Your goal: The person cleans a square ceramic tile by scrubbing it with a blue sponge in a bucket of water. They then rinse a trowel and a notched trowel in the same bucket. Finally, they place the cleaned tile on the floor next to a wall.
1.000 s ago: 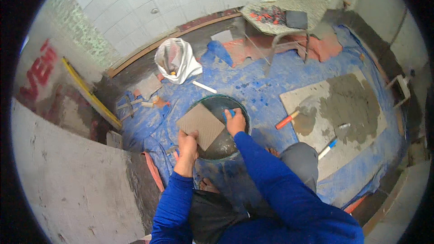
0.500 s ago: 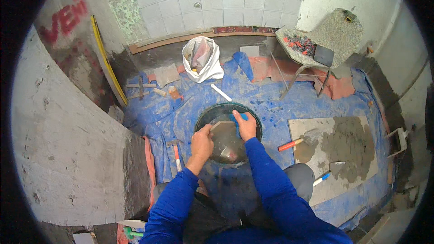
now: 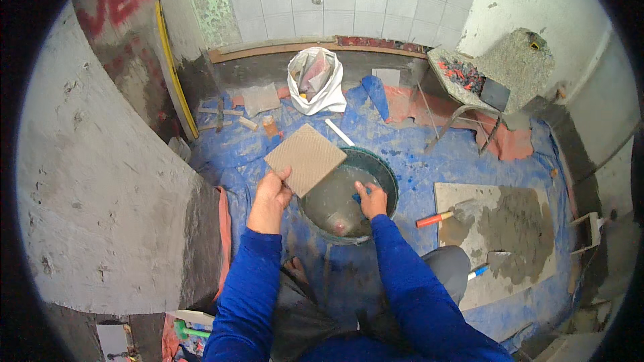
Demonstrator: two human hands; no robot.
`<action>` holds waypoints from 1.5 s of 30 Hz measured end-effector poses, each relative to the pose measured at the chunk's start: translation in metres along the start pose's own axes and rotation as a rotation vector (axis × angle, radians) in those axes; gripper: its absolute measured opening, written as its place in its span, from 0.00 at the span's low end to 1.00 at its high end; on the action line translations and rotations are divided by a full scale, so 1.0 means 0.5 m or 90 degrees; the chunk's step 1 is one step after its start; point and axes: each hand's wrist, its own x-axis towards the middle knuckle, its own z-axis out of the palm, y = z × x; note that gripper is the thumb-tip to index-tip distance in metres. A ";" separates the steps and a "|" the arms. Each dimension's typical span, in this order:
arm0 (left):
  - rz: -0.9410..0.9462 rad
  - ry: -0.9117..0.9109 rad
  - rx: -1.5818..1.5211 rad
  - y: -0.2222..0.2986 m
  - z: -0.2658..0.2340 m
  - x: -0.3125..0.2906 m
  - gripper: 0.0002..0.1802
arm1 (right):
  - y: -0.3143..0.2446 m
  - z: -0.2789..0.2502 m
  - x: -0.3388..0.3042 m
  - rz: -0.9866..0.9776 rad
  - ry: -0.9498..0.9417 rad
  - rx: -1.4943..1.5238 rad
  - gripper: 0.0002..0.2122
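My left hand (image 3: 270,200) grips a square tile (image 3: 306,159) by its near-left corner. The tile is tilted above the left rim of a round dark bucket (image 3: 392,186), and its beige, ribbed face shows. Murky grey water (image 3: 330,202) fills much of the bucket, with a small reddish spot near its front. Over the right side of the water, my right hand (image 3: 373,201) is closed on something soft and blue, a cloth or sponge. Only a sliver of it shows beside the fingers.
A white sack (image 3: 327,102) and a white stick (image 3: 339,132) lie beyond the bucket on a blue tarp (image 3: 402,161). At right, a mortar-smeared board (image 3: 451,194) carries a red-handled trowel (image 3: 435,219) and a blue-handled one (image 3: 477,272). A speckled slab (image 3: 520,67) on metal legs stands far right.
The tile has come up out of the bucket to the left in my left hand, while my right hand has let go of its side and stays over the water. The view has shifted slightly.
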 end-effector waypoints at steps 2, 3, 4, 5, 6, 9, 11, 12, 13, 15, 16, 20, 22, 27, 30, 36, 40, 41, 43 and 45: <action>-0.037 0.012 -0.036 -0.002 -0.002 -0.005 0.25 | -0.002 0.004 -0.002 0.026 -0.027 -0.048 0.28; -0.056 0.009 -0.050 0.000 -0.005 -0.004 0.25 | -0.004 0.005 -0.001 0.036 -0.025 -0.082 0.28; -0.075 0.007 -0.065 0.000 -0.008 -0.003 0.25 | -0.006 0.005 0.000 0.042 -0.031 -0.080 0.25; -0.079 0.008 -0.060 0.000 -0.011 0.001 0.22 | -0.009 0.003 0.000 0.051 -0.029 -0.088 0.24; -0.082 0.010 -0.055 0.000 -0.015 0.005 0.20 | -0.012 0.001 0.000 0.059 -0.028 -0.097 0.23; -0.088 0.048 -0.092 -0.008 -0.019 0.021 0.13 | -0.024 -0.005 -0.003 0.097 -0.058 -0.084 0.21; -0.047 0.058 -0.031 -0.024 -0.012 0.030 0.10 | -0.032 -0.011 -0.012 0.068 -0.085 -0.072 0.21; -0.001 0.052 0.050 -0.036 -0.006 0.031 0.08 | -0.035 -0.013 -0.019 0.024 -0.099 -0.069 0.22; 0.042 0.075 0.133 -0.043 -0.002 0.031 0.07 | -0.039 -0.017 -0.024 -0.022 -0.112 -0.068 0.22; 0.152 0.081 0.241 -0.077 0.012 0.025 0.07 | -0.044 -0.024 -0.040 -0.072 -0.126 -0.034 0.23; 0.203 0.089 0.287 -0.092 0.017 0.021 0.07 | -0.046 -0.028 -0.047 -0.090 -0.139 -0.026 0.23; 0.180 0.109 0.308 -0.119 0.035 0.010 0.09 | -0.054 -0.047 -0.060 -0.034 -0.128 0.111 0.23; 0.157 0.143 0.313 -0.122 0.049 0.009 0.09 | -0.061 -0.057 -0.061 -0.094 -0.068 0.165 0.23; 0.174 0.133 0.227 -0.116 0.078 0.003 0.14 | -0.083 -0.087 -0.059 -0.124 -0.030 0.201 0.24; 0.181 0.129 0.166 -0.111 0.082 0.011 0.14 | -0.102 -0.105 -0.057 -0.132 -0.070 0.219 0.29; 0.084 0.105 0.014 -0.120 0.073 0.030 0.19 | -0.169 -0.123 -0.078 -0.291 0.087 0.103 0.33; 0.088 0.106 0.189 -0.148 0.104 -0.009 0.21 | -0.202 -0.138 -0.102 -0.208 0.001 -0.008 0.31; 0.095 0.068 0.184 -0.149 0.114 -0.024 0.21 | -0.204 -0.142 -0.105 -0.221 0.019 -0.019 0.30; 0.110 -0.018 0.174 -0.150 0.139 -0.055 0.21 | -0.199 -0.151 -0.103 -0.192 0.060 0.044 0.20; 0.184 -0.109 0.235 -0.142 0.162 -0.084 0.22 | -0.188 -0.158 -0.094 -0.193 0.087 0.112 0.16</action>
